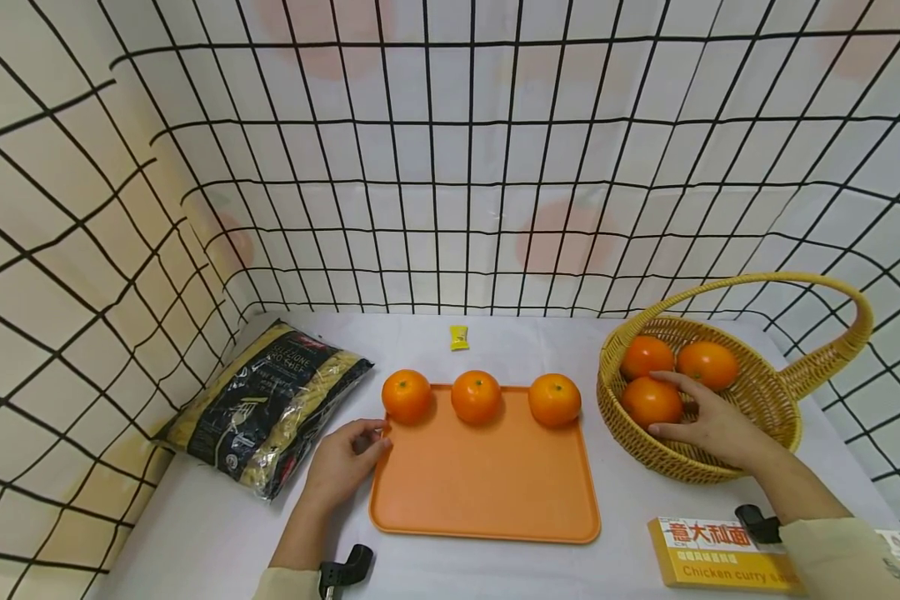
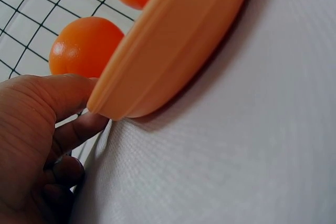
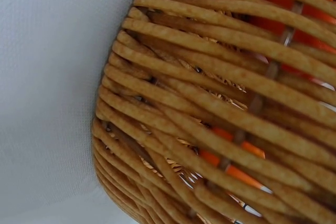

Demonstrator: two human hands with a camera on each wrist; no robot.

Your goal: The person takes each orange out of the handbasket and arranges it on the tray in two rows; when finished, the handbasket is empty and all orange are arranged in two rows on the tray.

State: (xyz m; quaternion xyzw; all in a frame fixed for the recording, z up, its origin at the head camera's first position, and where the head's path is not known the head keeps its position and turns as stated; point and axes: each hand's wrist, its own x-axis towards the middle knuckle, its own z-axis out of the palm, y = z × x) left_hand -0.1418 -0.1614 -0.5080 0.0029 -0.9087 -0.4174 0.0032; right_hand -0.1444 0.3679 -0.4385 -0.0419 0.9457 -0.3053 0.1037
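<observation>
My left hand [image 1: 342,467] pinches the left edge of an orange tray [image 1: 487,492] near its far corner; the left wrist view shows thumb and fingers at the rim. Along the tray's far edge sit three oranges: a left one [image 1: 407,397], a middle one [image 1: 476,397] and a right one [image 1: 555,400]. Reaching into a wicker basket [image 1: 783,417] on the right, my right hand [image 1: 708,425] holds an orange [image 1: 651,402] between thumb and fingers. Two more oranges [image 1: 647,357] [image 1: 708,365] lie behind it. Only basket weave [image 3: 210,87] fills the right wrist view, hiding that hand.
A black and gold plastic pack [image 1: 266,408] lies left of the tray. Beyond the tray is a small yellow wrapped packet [image 1: 459,337]. A yellow box [image 1: 720,554] lies in front of the basket, partly under my right sleeve. Black wire grid [image 1: 472,183] stands behind and at both sides.
</observation>
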